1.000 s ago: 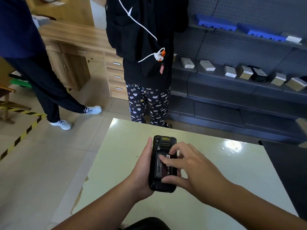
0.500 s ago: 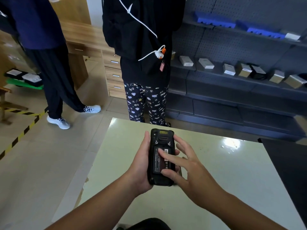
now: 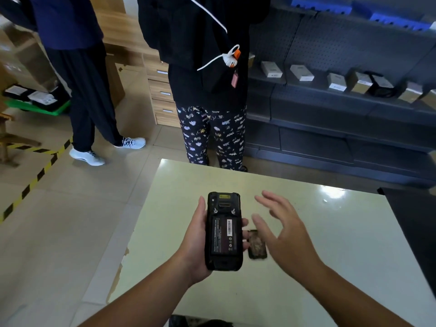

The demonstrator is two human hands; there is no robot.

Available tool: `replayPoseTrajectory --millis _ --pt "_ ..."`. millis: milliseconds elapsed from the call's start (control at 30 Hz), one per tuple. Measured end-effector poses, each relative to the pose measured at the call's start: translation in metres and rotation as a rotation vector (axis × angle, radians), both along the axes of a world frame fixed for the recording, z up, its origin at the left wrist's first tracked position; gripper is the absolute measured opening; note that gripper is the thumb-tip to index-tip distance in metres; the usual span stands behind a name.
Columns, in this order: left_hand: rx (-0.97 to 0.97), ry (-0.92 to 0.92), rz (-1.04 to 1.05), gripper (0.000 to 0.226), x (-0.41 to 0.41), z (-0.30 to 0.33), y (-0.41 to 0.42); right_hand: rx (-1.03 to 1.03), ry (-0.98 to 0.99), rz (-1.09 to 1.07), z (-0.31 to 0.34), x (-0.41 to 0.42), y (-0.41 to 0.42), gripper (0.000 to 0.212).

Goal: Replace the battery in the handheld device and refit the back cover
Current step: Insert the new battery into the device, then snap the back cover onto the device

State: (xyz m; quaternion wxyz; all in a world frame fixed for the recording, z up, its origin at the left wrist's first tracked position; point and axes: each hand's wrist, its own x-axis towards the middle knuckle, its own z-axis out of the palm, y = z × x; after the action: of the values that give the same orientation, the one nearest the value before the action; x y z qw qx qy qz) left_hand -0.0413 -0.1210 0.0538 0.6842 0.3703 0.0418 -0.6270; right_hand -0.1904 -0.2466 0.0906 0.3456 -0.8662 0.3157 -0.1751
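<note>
My left hand (image 3: pixel 197 241) grips a black handheld device (image 3: pixel 223 231), held back side up above the table. Its back is uncovered and a black battery (image 3: pixel 224 236) with a barcode label sits in the bay. My right hand (image 3: pixel 280 228) hovers open just to the right of the device, fingers spread, holding nothing. Under that hand a small dark flat piece, seemingly the back cover (image 3: pixel 257 245), lies on the pale table (image 3: pixel 330 232), partly hidden by my fingers and the device.
A person in patterned trousers (image 3: pixel 212 135) stands at the table's far edge. Another person in dark clothes (image 3: pixel 89 90) stands at the left on the tiled floor. Dark shelves (image 3: pixel 342 97) with small boxes run along the back right. A black surface (image 3: pixel 415 220) borders the table's right side.
My right hand has lifted off the battery and moved right, opening its fingers. The dark piece on the table has come into view. The device stays in my left hand.
</note>
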Motion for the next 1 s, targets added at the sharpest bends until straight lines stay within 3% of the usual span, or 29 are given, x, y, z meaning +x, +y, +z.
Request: replayPoseTrajectory --millis 100,233,400,600,800,867,1000 --pt "0.037 0.034 0.028 0.087 0.008 -0.014 -0.001 -0.049 0.200 -0.070 -0.031 0.004 -0.035 0.053" --pt "0.101 0.058 0.045 0.087 0.017 -0.042 -0.004 -0.064 0.568 0.058 -0.099 0.006 -0.064 0.076" --pt "0.152 0.085 0.073 0.085 0.025 -0.082 -0.006 -0.062 0.832 0.217 -0.176 0.007 -0.066 0.093" --pt "0.149 0.120 0.090 0.084 0.025 -0.101 -0.004 -0.209 0.842 0.266 -0.198 0.000 -0.067 0.089" --pt "0.132 0.125 0.091 0.083 0.025 -0.092 -0.007 -0.104 0.716 0.174 -0.199 -0.006 -0.067 0.085" --pt "0.129 0.121 0.088 0.083 0.026 -0.087 -0.007 0.012 0.661 0.163 -0.193 -0.008 -0.068 0.069" --pt "0.117 0.106 0.082 0.084 0.024 -0.069 -0.003 0.114 0.534 0.169 -0.149 0.006 -0.077 0.017"
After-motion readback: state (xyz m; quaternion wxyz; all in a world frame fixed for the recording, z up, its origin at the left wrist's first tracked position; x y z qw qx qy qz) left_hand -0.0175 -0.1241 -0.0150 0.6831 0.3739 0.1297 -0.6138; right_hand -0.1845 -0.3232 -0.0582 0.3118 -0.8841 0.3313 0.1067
